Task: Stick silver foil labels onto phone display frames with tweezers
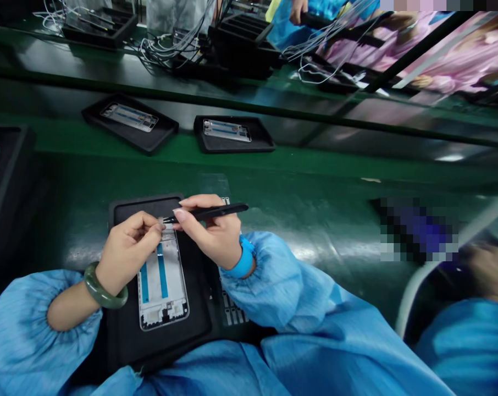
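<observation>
A silver phone frame (172, 275) with two blue strips lies in a black foam tray (121, 341) in front of me. Over its upper end, my right hand (211, 231) grips black tweezers (220, 211), their tips pointing left. My left hand (131, 247) is closed in a pinch right at those tips. Whatever small piece is between its fingertips is too small to name. Partly under my right forearm lies a clear sheet with rows of small pale parts (234, 315).
Two more black trays, a left one (150, 144) and a right one (263, 144), each hold a phone frame on the green bench (315, 181). Another tray edge (20, 151) stands far left. Cables (170, 48) and people are beyond the rail. A co-worker's blue sleeve (467, 346) is at right.
</observation>
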`<state>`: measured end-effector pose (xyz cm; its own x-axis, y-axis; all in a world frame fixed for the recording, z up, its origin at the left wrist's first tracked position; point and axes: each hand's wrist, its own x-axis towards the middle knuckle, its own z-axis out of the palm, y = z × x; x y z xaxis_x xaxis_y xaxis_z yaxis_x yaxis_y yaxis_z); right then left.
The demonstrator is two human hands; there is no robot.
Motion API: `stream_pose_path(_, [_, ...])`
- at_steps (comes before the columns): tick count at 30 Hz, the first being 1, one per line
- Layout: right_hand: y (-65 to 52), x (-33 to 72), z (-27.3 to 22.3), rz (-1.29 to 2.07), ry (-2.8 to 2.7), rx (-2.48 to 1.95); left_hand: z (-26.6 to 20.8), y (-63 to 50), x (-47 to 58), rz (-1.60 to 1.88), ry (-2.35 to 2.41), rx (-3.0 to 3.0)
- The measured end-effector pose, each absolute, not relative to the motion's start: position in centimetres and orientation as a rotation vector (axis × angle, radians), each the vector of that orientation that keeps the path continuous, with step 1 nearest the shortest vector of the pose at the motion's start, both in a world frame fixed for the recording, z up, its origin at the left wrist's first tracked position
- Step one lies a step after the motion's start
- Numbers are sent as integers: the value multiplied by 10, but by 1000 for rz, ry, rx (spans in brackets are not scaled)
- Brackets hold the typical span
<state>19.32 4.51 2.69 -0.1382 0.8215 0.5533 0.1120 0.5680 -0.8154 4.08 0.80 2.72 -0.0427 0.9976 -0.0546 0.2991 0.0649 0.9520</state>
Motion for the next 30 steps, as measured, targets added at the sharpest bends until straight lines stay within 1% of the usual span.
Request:
stream_pose_path(4, [45,192,29,1063,-1516,-845,29,4,39,953,1483,1404])
stream_pose_path(7, [49,194,34,1282,-1380,-891,31,2,30,815,1487,1515])
stream_pose_path(9, [55,194,36,1400,-1285,-925,29,2,18,752,1537,1752])
stream_pose_path(12, [64,192,31,1525,-1206,-969,20,2,-2,748,1579,2244])
stream_pose_path(15, [69,183,19,1606,-1177,-1003,6,2,-18,638,1493,2479])
stream_pose_path(19, [70,171,5,1626,-1190,-1068,-5,0,-25,570,1427,2535])
stream_pose_path(26, [66,166,1,1506,-1390,-1165,-5,1,-24,593,1427,2510])
stream_pose_path(30, [63,164,0,1378,-1554,-1198,-3,1,-23,585,1428,2488])
